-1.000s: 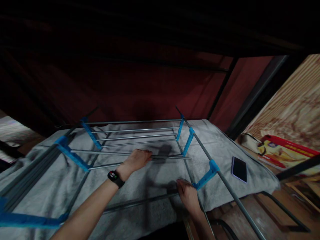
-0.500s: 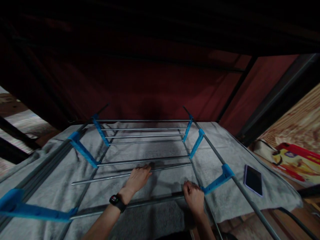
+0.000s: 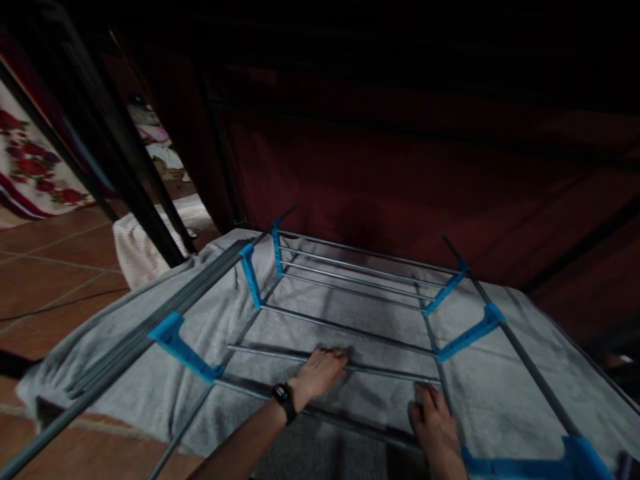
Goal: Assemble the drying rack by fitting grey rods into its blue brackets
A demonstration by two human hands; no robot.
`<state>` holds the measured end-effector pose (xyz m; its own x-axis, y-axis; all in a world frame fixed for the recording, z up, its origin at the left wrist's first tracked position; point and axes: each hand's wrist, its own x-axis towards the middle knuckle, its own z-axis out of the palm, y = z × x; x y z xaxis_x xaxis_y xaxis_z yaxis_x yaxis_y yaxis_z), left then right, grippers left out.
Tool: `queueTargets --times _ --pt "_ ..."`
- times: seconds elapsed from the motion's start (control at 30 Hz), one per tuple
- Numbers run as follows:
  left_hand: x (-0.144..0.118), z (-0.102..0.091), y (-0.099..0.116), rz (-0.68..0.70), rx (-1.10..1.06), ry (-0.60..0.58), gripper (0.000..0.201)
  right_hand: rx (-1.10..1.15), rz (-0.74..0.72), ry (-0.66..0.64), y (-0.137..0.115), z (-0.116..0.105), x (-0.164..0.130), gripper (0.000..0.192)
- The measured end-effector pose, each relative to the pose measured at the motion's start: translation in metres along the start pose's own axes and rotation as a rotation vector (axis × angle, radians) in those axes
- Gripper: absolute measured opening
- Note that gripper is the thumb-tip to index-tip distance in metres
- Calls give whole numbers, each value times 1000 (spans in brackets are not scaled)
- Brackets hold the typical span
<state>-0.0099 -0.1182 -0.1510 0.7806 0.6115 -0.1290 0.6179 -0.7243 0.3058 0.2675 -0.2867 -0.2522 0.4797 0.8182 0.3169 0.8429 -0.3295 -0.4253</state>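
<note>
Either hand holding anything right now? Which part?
Left hand grips a loose metal rod at about mid-length. Right hand rests near that rod's right end on the rack frame; whether it grips cannot be told.

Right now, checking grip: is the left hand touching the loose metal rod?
Touching. The head view shows the left hand with fingers laid over the metal rod.

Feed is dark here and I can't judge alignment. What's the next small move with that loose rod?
Probably slide the loose rod toward the blue bracket on its left: the left hand rests on it, and that end seems to lie short of the bracket, while the right hand steadies the frame.
</note>
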Motion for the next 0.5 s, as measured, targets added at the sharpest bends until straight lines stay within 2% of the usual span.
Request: queueTargets --times 0.1,0.17,0.23,0.33,0.5 --pt "-2 -2 3 10 -14 -23 26 -29 93 -160 2 -2 9 44" --pt "-4 -1 1 10 -34 -42 27 -30 210 -190 0 -11 14 43" --pt "-5 1 -3 0 -54 -56 28 -34 293 -131 -6 -21 18 42" --pt "-2 7 -10 2 -61 -67 30 -41 274 -19 -15 -28 24 38" --pt "0 22 -15 -23 -23 -61 38 -12 212 -21 -23 -20 33 34"
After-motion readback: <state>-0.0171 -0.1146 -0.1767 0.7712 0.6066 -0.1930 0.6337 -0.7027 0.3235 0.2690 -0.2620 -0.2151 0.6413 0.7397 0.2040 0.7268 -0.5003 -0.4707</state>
